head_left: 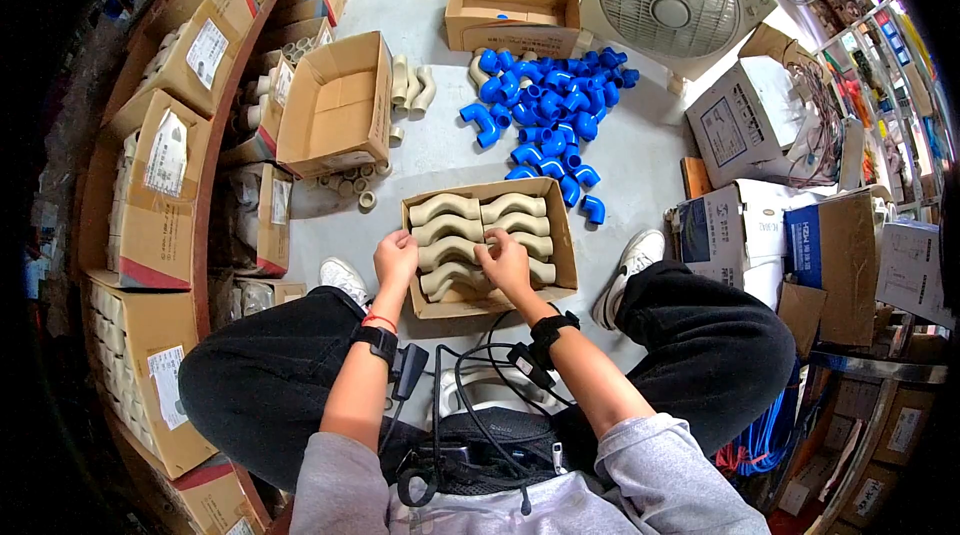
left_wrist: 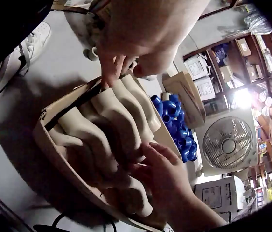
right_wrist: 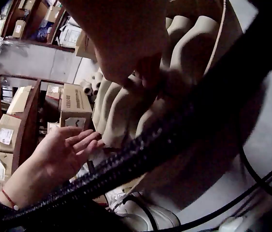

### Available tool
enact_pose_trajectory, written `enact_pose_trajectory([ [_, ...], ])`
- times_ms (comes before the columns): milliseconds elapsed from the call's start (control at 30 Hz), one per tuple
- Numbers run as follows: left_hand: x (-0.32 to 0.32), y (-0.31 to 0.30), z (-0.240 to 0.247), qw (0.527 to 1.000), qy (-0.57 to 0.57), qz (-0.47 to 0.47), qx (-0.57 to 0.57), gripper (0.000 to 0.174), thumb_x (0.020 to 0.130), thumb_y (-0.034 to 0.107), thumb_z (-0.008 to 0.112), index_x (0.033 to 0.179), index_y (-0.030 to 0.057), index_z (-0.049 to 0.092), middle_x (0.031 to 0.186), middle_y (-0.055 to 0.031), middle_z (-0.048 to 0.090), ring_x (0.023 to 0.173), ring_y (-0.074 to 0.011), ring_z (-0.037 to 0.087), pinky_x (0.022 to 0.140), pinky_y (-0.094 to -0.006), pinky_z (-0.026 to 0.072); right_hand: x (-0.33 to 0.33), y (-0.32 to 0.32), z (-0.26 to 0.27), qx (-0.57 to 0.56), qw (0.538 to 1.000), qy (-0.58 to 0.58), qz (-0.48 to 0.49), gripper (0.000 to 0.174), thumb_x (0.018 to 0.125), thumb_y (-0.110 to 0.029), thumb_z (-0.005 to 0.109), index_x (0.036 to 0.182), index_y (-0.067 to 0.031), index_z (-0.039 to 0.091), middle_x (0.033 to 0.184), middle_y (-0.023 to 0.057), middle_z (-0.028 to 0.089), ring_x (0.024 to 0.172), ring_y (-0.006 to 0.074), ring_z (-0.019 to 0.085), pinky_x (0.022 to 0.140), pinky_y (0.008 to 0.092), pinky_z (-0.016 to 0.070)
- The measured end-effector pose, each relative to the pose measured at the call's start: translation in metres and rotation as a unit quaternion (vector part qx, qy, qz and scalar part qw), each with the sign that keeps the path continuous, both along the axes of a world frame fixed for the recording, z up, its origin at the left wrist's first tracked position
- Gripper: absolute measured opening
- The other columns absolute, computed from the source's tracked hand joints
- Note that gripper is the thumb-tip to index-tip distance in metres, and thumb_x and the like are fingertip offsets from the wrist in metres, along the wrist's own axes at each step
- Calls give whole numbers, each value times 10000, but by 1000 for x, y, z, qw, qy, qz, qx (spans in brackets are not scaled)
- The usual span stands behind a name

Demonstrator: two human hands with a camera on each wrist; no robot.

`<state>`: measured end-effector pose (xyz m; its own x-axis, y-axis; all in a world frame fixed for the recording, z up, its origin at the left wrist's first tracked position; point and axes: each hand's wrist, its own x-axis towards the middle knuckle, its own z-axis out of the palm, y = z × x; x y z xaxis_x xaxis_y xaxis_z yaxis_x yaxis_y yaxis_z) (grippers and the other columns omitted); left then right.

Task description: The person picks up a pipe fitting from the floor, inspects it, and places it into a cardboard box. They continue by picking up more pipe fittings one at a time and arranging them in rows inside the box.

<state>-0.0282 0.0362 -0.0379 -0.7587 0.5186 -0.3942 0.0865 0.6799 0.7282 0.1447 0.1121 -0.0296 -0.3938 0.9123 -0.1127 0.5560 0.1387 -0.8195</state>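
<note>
Beige wavy crossover pipe fittings (head_left: 447, 229) lie in two columns inside an open cardboard box (head_left: 567, 235) on the floor between the person's legs. At the box's left wall, the left hand (head_left: 396, 257) rests with relaxed fingers by the ends of the left column; its palm shows in the right wrist view, with the fingers (right_wrist: 85, 140) loosely extended. Over the middle of the box is the right hand (head_left: 507, 262). In the left wrist view its thumb and fingers (left_wrist: 159, 153) pinch the end of one crossover pipe fitting (left_wrist: 119, 121). The right fingertips are partly hidden in the right wrist view.
Blue elbow fittings (head_left: 550, 105) lie heaped on the floor beyond the box. Another cardboard box (head_left: 335, 105) stands at left, near loose beige pieces (head_left: 412, 90). A fan (head_left: 672, 5) stands at back right. Shelved cartons (head_left: 165, 170) line the left side; cables (head_left: 465, 365) hang near the wrists.
</note>
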Motion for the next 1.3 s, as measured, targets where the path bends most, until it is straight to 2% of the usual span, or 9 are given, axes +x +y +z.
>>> enact_pose_trajectory([
  [167,-1,-1,-4,1000,-21,-6,10,304,694,191,506,944,30,573,882,-130,598,832,-234,575,736,-303,432,-1,0,-5,58,998,23,8,245,673,-183,584,846,-16,537,579,110,540,528,210,535,509,312,423],
  [567,5,-5,11,999,15,-34,-5,266,685,179,490,895,51,591,848,-117,604,811,-252,574,719,-316,436,3,2,3,-28,999,32,11,237,651,-189,600,810,-32,521,654,123,535,596,260,520,559,351,418],
  [667,6,-3,15,999,29,-37,-13,260,686,185,492,886,51,591,840,-121,603,805,-259,573,711,-321,438,1,2,7,-23,1000,3,10,246,659,-196,592,815,-20,518,712,139,539,645,269,523,595,357,418],
  [767,14,6,52,986,141,-37,-75,256,699,191,497,892,48,585,841,-132,599,806,-266,571,706,-327,437,-2,10,-3,93,995,-26,-3,299,678,-202,589,889,-1,521,822,151,562,633,205,551,586,306,444],
  [867,-1,13,36,988,141,-55,15,262,716,201,496,909,42,574,837,-143,595,805,-275,569,705,-334,435,-11,26,-9,39,998,41,9,345,694,-211,579,956,0,507,909,152,547,666,210,550,605,308,443],
  [900,-3,15,36,990,123,-64,26,283,751,216,482,945,26,559,864,-150,592,826,-262,568,721,-326,430,-13,29,-9,8,999,39,25,399,704,-205,575,1035,-8,470,942,135,547,713,209,551,630,311,447],
  [1033,-20,18,-22,996,14,-63,66,332,803,259,436,986,4,542,794,-79,589,569,-88,513,425,-221,391,-18,35,-3,-53,996,73,17,396,708,-153,572,1054,-17,438,961,122,542,821,204,535,692,311,442],
  [1133,-19,18,-6,997,-9,-68,46,331,805,259,436,985,2,541,820,-73,594,580,-107,527,451,-226,400,-20,34,-7,-74,988,135,-8,377,662,-178,582,975,-3,465,891,143,561,824,262,543,707,335,424],
  [1300,-19,15,-11,996,0,-68,65,326,806,260,432,962,2,556,829,-61,601,593,-111,533,496,-229,407,-21,33,-5,-82,989,123,-9,367,656,-176,585,967,-11,479,869,130,561,793,242,541,706,323,424],
])
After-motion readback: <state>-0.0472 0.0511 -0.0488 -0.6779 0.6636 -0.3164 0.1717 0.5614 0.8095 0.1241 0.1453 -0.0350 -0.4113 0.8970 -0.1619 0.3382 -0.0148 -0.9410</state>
